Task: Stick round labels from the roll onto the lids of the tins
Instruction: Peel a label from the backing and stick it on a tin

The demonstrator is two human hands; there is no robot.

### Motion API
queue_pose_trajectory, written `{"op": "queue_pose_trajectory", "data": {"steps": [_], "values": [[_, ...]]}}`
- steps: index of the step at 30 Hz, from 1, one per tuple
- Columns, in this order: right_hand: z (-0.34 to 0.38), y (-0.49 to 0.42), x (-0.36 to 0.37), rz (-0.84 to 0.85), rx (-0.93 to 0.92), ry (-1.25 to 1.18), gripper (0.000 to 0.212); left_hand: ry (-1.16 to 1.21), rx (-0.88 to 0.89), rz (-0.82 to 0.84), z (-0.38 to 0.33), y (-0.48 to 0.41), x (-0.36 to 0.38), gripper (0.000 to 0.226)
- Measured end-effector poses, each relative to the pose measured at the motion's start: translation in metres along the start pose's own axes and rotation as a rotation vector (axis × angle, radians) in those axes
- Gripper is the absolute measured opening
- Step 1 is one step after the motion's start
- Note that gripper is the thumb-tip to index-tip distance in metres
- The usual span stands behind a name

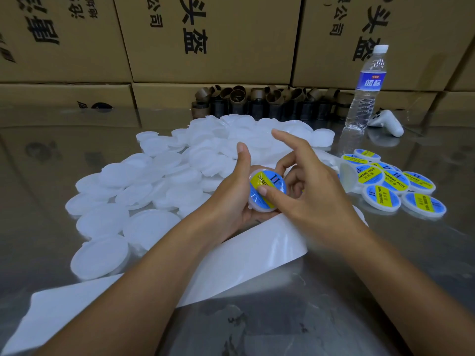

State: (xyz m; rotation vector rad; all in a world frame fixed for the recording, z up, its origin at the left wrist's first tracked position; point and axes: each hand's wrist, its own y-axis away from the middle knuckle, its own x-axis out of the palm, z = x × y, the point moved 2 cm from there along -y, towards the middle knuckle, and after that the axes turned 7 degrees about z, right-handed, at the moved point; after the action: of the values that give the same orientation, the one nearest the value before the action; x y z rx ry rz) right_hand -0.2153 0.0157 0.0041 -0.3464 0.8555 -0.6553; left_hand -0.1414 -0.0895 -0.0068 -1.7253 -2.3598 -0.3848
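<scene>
While left hand grips tin | right hand thumb presses label (text half-hidden) | fingers spread

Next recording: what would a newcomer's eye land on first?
The two hands at centre: the left hand grips a white round plastic tin with a blue-and-yellow round label, the thumb of the right hand pressing it. Left of them sprawls a heap of plain white round lids; at right lies a cluster of labelled tins.
</scene>
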Motion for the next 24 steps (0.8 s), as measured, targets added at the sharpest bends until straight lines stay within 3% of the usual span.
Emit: {"op": "queue_pose_trajectory", "data": {"steps": [4, 11, 17, 20, 24], "values": [[0.001, 0.001, -0.002, -0.017, 0.023, 0.075, 0.069, -0.065, 0.014, 0.013, 0.0, 0.0, 0.0, 0.076], [0.001, 0.002, -0.001, 0.065, 0.045, 0.234, 0.031, -0.089, 0.016, 0.061, 0.001, 0.0, 0.001, 0.071], [0.001, -0.002, -0.004, -0.002, 0.064, 0.027, 0.025, -0.077, 0.131, 0.312, -0.002, 0.009, 0.002, 0.022], [0.0, -0.004, -0.005, -0.068, 0.112, -0.068, 0.015, 0.032, 0.144, 0.358, -0.004, 0.01, 0.002, 0.028], [0.002, -0.005, -0.007, -0.069, 0.173, -0.244, 0.014, 0.006, 0.138, 0.257, -0.004, 0.006, 0.003, 0.037]]}}
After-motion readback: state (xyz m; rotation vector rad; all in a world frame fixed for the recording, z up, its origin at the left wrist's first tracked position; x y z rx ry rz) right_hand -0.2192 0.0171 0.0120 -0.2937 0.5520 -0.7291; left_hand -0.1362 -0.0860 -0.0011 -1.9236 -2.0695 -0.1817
